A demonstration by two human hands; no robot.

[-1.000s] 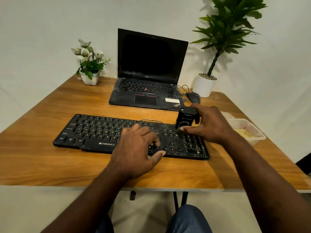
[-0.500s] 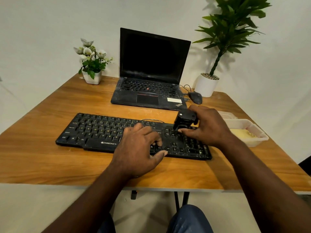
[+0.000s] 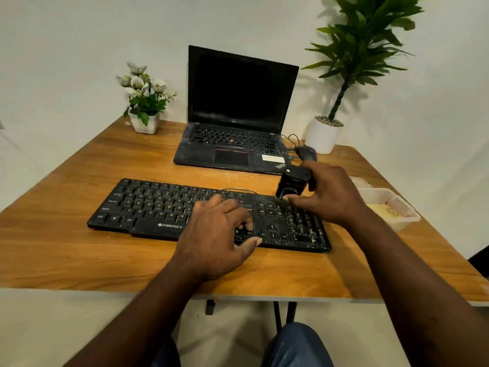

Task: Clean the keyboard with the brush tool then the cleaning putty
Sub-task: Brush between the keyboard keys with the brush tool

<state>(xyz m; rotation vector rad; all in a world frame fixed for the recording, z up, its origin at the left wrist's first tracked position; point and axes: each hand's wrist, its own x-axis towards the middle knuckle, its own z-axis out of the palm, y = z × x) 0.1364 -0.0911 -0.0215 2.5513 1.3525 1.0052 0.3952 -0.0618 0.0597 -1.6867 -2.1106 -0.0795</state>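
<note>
Right of centre, the right hand (image 3: 330, 197) grips the black brush tool (image 3: 292, 182), upright at the upper right keys of the keyboard (image 3: 158, 207). At centre, the left hand (image 3: 219, 234) rests on the keys, fingers loosely bent, gripping nothing.

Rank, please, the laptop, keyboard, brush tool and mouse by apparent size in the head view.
1. Laptop and keyboard: similar area, keyboard nearer, so unranked.
2. Brush tool.
3. Mouse.
</note>
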